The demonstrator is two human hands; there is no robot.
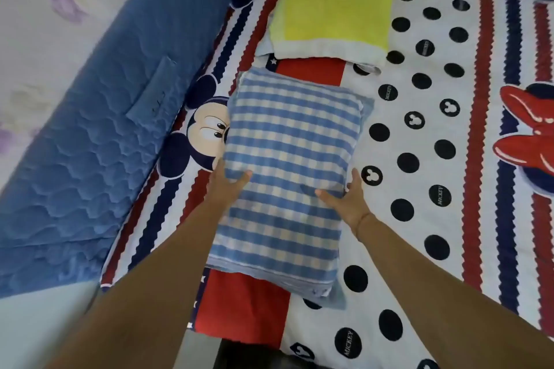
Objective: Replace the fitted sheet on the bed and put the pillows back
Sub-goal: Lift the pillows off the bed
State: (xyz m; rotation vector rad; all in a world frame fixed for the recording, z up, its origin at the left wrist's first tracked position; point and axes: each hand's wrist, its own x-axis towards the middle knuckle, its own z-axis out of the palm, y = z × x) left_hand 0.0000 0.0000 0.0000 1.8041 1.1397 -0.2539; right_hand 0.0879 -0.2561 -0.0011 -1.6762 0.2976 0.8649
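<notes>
A blue-and-white checked pillow (287,177) lies on the cartoon-print fitted sheet (419,135), which is white with black dots and red and navy stripes. My left hand (226,184) grips the pillow's left edge, thumb on top. My right hand (347,198) holds its right edge, thumb pressed into the fabric and fingers round the side. A yellow pillow (332,3) with a pale border lies just beyond it, toward the top of the view. Under the checked pillow a red patch (242,305) of fabric shows.
A blue quilted headboard pad (90,144) runs along the left side of the bed. Behind it is a pale wall (39,24) with faint purple marks. A dark gap (248,353) shows at the bed's near edge.
</notes>
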